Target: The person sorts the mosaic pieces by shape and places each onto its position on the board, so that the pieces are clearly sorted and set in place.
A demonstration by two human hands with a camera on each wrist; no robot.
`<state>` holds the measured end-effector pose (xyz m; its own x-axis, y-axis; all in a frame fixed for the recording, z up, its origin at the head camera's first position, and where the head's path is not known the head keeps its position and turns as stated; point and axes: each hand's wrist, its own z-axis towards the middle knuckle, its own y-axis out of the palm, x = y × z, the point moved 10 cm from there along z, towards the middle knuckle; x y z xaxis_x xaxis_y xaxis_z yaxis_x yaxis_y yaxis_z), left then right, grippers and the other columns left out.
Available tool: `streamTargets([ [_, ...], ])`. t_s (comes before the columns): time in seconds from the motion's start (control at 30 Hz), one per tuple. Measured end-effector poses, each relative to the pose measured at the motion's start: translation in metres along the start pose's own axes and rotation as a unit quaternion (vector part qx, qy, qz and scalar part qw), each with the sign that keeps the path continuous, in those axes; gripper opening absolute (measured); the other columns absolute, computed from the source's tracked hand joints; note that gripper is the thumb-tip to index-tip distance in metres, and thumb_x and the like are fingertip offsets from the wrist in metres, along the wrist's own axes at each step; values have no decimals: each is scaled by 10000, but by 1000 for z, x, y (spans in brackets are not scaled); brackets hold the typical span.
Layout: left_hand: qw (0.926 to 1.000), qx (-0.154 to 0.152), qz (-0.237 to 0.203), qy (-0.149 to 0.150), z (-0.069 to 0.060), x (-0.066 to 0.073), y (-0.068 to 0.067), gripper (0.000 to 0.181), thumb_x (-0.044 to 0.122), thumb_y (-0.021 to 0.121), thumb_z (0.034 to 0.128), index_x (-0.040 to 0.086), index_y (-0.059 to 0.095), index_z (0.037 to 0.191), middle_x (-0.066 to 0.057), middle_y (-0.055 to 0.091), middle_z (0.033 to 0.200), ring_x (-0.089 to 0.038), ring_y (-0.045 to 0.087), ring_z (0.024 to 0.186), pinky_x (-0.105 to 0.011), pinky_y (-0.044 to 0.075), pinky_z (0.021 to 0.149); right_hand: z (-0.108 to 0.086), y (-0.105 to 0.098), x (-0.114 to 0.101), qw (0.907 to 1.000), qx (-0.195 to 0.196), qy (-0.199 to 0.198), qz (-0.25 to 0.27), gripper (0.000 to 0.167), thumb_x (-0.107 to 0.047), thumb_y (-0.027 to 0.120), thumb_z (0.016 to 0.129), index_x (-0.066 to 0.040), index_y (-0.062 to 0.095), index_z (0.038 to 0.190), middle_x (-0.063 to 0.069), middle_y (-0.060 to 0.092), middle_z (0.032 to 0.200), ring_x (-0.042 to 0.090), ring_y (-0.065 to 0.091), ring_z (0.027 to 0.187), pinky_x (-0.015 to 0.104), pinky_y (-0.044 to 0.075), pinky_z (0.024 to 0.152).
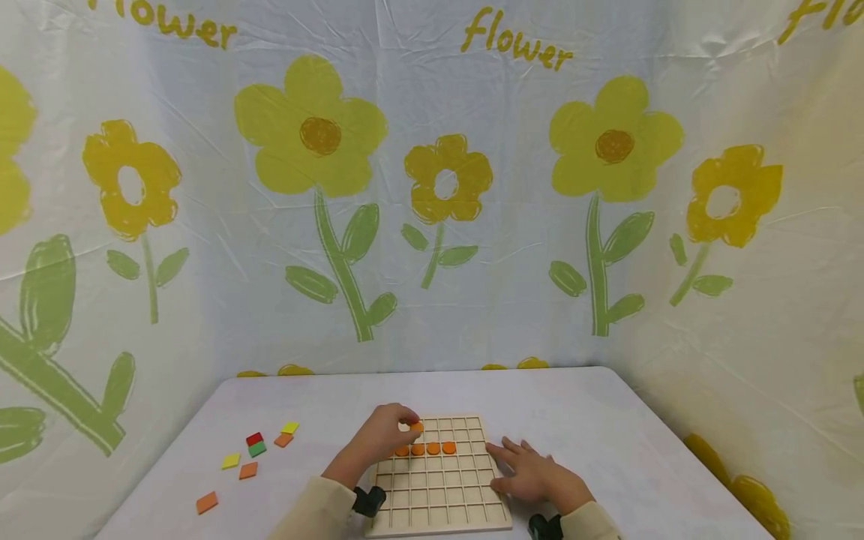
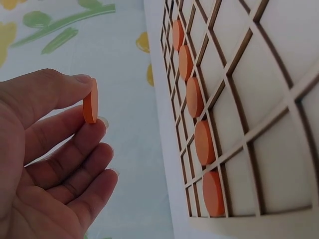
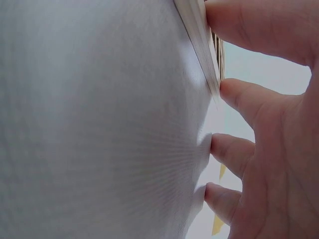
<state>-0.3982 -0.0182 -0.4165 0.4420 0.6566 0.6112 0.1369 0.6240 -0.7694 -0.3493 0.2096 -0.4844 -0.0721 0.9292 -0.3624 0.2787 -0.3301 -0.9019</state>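
Cataloguing from my remote seat, head view first. Item: one wooden grid board [image 1: 439, 499], lower centre of the frame, on a white bench [image 1: 553, 405]. Item: one row of orange discs [image 1: 433, 448], lying across the board's upper part. Item: one loose orange disc [image 1: 416, 427], held in the left hand [image 1: 385, 435] above the board's upper-left corner. Item: the right hand [image 1: 529, 472], right of the board, its fingers [image 1: 501, 454] spread and gripping nothing. Item: seven coloured tiles [image 1: 248, 470] scattered at lower left, three orange, two yellow, one red, one green. Backing: flower-printed cloth [image 1: 526, 300].

Left wrist view. The loose disc sits left of centre, pinched between thumb [image 2: 52, 92] and fingertips, the other fingers loosely bent. It stands edge-on to me, its long axis nearly upright in the frame, clear of the board. The row, five discs by this view, runs down the right half. I judge the governing relation to be this: board to the right of the pinch, with a gap between, and the left hand the nearer to the corner cells.

Right wrist view. Two digits of the right hand touch the board's side edge, upper right of the frame; two others meet the bench below. I log no disc here.
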Motion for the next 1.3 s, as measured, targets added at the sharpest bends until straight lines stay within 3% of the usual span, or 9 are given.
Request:
streamTargets([
  [0.5,9992,-228,-284,170,8,13,21,270,235,684,892,63,706,1099,-46,694,1078,-272,632,1051,-445,524,883,3,0,3,10000,89,8,25,678,-525,632,838,-281,448,1443,100,396,1528,484,281,1410,793,178,1002],
  [0.7,9980,-303,-363,418,11,22,31,287,262,686,892,62,715,1095,-19,705,1061,-240,642,1037,-430,521,892,4,0,3,9999,81,45,-53,681,-529,631,835,-290,445,1444,96,399,1526,483,286,1408,790,182,1005],
  [0.83,9976,-424,-435,319,13,22,38,282,272,688,890,90,717,1103,3,701,1077,-234,637,1054,-445,516,909,5,-1,3,9999,90,2,-51,681,-529,631,834,-288,447,1444,99,401,1525,486,286,1407,793,184,1000],
  [1.3,9975,-468,40,526,23,33,56,296,228,719,864,45,709,1096,1,695,1011,-179,634,973,-346,522,837,5,0,4,10000,84,-5,-47,680,-535,637,833,-291,452,1440,105,402,1523,494,280,1406,799,177,995],
])
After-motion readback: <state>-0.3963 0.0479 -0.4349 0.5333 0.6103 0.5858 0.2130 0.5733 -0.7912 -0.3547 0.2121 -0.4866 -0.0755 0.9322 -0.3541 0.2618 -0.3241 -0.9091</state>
